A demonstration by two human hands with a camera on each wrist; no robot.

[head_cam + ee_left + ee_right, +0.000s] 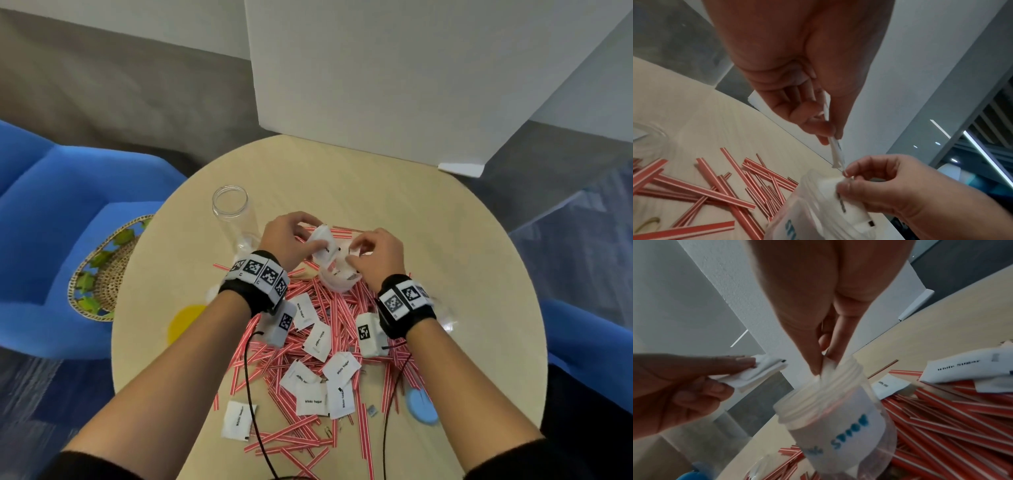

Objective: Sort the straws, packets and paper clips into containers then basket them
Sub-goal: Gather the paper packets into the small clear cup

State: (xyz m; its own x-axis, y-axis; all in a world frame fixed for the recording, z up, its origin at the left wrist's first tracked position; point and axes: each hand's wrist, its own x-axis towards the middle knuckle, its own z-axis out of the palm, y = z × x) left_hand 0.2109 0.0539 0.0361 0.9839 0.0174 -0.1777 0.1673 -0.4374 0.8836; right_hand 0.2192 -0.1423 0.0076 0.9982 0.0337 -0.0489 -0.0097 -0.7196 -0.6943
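Right hand (818,340) pinching 1 packet (827,365) into the jar (836,418); left hand (286,240) pinches spare packets (320,240) beside it. A snag on the jar's rim could tip it.

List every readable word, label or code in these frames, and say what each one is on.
"White Sugar": white packets lying on the straws, clearest on one packet in the right wrist view.
Blue lettering on the clear jar: upside down and blurred, unreadable.
Black-and-white square codes on both wristbands: patterns, no words.
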